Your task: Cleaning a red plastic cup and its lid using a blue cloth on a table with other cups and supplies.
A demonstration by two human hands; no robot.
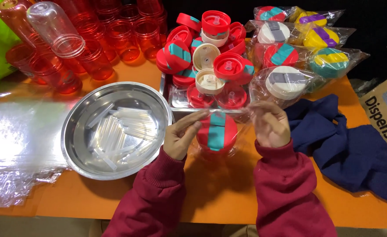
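Two hands meet at the middle of the orange worktop (228, 193), both pinching the top edge of a clear plastic bag (239, 115) that holds a red lid with a teal strap (216, 131). The left hand (181, 137) grips the bag's mouth at about nine o'clock from the lid, thumb and forefinger narrowed on the film; the right hand (270, 125) does the same at about three o'clock, fingers closed on the other corner. The lid sits inside the bag, hanging or resting just above the worktop between the wrists. By the look of it, the step in hand is bagging: the lid is already in, and the mouth of the bag is being drawn flat. The next move would call for keeping both pinches even so the film folds or seals straight, without letting the lid tip out. At nine o'clock from the hands lies a steel bowl (77, 145) holding clear straws (119, 127). At twelve o'clock a steel tray (176, 98) is heaped with loose red and cream lids (211, 57). At one to two o'clock lie bagged lids (285, 81) in several colours. Red tumblers (92, 44) crowd the ten o'clock corner, flat clear bags (18, 145) lie at far nine o'clock, and a blue cloth (347, 149) spreads at three o'clock.
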